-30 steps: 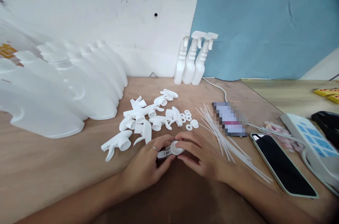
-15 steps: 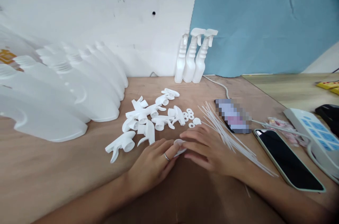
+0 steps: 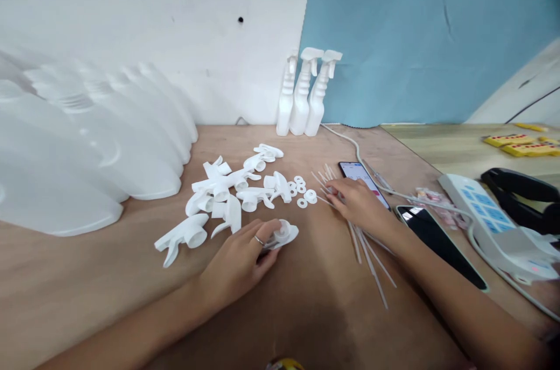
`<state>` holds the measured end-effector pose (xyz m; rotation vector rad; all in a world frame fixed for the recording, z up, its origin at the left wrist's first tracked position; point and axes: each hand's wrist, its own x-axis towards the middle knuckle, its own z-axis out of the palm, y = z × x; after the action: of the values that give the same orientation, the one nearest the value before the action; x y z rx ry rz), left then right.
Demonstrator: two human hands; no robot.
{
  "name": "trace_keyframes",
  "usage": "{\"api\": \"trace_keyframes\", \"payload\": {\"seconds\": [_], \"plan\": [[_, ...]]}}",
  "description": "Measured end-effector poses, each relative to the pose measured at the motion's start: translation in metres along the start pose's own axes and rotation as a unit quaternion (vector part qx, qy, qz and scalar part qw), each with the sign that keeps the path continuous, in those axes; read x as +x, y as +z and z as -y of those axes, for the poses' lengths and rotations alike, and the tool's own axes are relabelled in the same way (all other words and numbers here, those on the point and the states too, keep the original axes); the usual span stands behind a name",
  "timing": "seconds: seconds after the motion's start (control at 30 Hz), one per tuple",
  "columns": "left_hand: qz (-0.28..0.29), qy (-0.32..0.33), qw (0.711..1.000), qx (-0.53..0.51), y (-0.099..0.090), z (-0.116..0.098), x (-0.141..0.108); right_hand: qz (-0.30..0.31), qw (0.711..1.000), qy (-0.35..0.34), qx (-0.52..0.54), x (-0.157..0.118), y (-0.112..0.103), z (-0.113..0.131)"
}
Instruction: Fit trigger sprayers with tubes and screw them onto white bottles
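My left hand (image 3: 242, 256) is closed round a white trigger spray head (image 3: 286, 234), whose round collar faces up past the fingers. To the right, my right hand (image 3: 356, 201) has its fingers pinched on thin white tubes (image 3: 367, 253) fanned out on the table. How many tubes it grips is hidden. Beyond the left hand lies a heap of loose white spray heads (image 3: 221, 186), with a single spray head (image 3: 184, 236) apart at its near left. Between the heap and the tubes are several small white ring washers (image 3: 301, 202).
Rows of white bottles (image 3: 109, 166) stand at the left. Three bottles with spray heads (image 3: 300, 107) stand by the wall. At the right are a lit phone (image 3: 356, 171), a dark phone (image 3: 441, 247), a power strip (image 3: 485, 206), a cable (image 3: 350, 139) and small pink packets (image 3: 437, 201).
My right hand has left the spray head in my left hand and moved right onto the tubes, which have shifted. My left hand still holds the spray head. The view has turned slightly right.
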<state>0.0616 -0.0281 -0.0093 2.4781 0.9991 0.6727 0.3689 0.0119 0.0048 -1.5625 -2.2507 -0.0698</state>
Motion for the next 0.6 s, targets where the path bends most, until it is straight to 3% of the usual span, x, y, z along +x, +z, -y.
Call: {"api": "trace_keyframes", "payload": {"seconds": [0.13,0.23,0.33,0.4,0.47,0.6], "plan": [[0.002,0.031,0.999,-0.014,-0.001,0.0,0.002,0.006,0.999,0.008,0.038,0.0,0.002,0.001],[0.002,0.034,0.999,-0.022,-0.002,0.0,0.002,-0.022,0.997,0.023,0.068,0.003,-0.003,0.006],[0.012,0.034,0.999,-0.026,-0.003,-0.001,0.001,-0.061,0.976,0.085,0.19,0.005,-0.014,0.009],[0.015,0.025,0.999,-0.026,-0.004,-0.001,0.0,-0.047,0.93,0.132,0.34,0.005,-0.023,0.011],[0.015,0.014,1.0,-0.023,-0.004,-0.001,-0.001,-0.019,0.866,0.159,0.474,0.005,-0.031,0.013],[0.017,0.022,0.999,-0.021,-0.002,-0.001,-0.001,0.026,0.775,0.175,0.607,0.001,-0.036,0.025]]}}
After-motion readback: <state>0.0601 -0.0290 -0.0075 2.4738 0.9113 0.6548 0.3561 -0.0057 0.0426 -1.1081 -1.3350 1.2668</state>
